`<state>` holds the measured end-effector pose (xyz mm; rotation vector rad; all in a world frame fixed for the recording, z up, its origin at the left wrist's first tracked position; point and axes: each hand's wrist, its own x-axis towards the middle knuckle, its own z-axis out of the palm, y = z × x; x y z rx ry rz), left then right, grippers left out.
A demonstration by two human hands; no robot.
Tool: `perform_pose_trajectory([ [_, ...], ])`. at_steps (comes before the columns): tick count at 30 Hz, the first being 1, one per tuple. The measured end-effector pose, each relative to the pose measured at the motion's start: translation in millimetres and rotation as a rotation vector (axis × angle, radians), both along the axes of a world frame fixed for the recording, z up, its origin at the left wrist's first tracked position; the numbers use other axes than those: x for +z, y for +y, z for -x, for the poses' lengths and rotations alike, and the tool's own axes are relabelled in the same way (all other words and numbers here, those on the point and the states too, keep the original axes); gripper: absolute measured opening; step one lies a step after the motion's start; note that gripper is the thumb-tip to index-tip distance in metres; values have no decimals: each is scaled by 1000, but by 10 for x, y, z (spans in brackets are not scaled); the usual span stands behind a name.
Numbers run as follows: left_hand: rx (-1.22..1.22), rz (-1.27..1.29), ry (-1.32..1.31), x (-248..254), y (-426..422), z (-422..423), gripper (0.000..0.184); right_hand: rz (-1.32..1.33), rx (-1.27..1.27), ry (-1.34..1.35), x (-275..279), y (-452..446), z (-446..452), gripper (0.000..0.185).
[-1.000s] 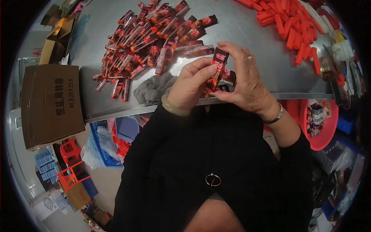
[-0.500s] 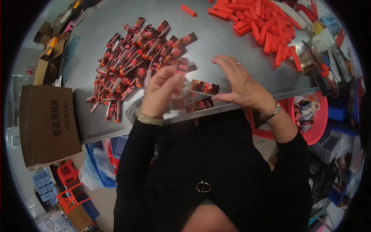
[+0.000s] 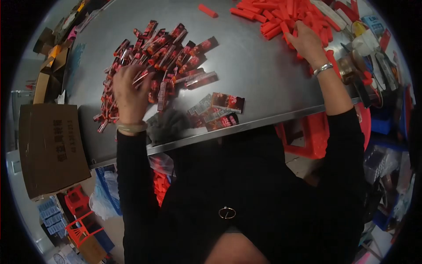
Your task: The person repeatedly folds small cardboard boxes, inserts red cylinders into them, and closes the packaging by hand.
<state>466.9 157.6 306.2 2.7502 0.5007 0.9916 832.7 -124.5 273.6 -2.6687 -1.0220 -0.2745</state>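
Over the left part of a pile of small dark-red printed packs (image 3: 169, 55) is my left hand (image 3: 130, 93), its thumb and fingers apart and touching the pile. My right hand (image 3: 309, 43) reaches to the heap of orange-red sticks (image 3: 263, 15), fingers spread over its near edge; the fingertips are partly lost among the sticks. Near the table's front edge lie several flat printed sleeves (image 3: 228, 102), some overlapping. One pack (image 3: 202, 79) rests at the right side of the pile. A grey cloth (image 3: 168, 126) is bunched beside my left wrist.
A metal table (image 3: 259, 66) with a raised front edge carries everything. One loose stick (image 3: 208, 10) lies apart from the heap. A cardboard box (image 3: 52, 149) stands at the left. Tape and tools (image 3: 351, 66) crowd the right end. A red stool (image 3: 310, 136) is below the edge.
My left hand has let go of a pack, now at the pile's right side, and moved left onto the pile. My right hand has moved from the flat sleeves up to the stick heap.
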Motion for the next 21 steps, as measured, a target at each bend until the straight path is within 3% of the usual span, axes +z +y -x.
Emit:
perform_pose_trajectory([
  [1,-125,349,-22,-154,-174,-50,20,145,-48,-59,-45,39,74,23],
  [3,-120,695,139,-175,-645,-147,16,117,46,-143,-434,-21,-129,26],
  [5,-323,308,150,-396,-775,-231,14,61,129,-241,-727,-73,-275,30],
  [7,-339,376,181,-515,-894,-293,16,51,116,-390,-771,-93,-336,29],
  [9,-368,436,198,-574,-972,-349,17,32,109,-378,-747,-120,-311,29],
  [11,-413,232,205,-606,-1010,-414,22,11,96,-375,-568,-165,-208,29],
  [14,-496,181,282,-689,-1007,-555,22,-103,133,-372,-90,-160,283,34],
  [16,-511,169,340,-673,-1013,-591,22,-302,31,263,105,-198,485,35],
  [17,-523,158,398,-664,-1018,-615,21,-304,25,259,102,-250,507,35],
  [19,-525,192,399,-666,-1009,-642,19,-544,148,743,31,-351,558,34],
  [21,-525,225,400,-701,-988,-642,17,-607,253,783,-36,-420,688,31],
])
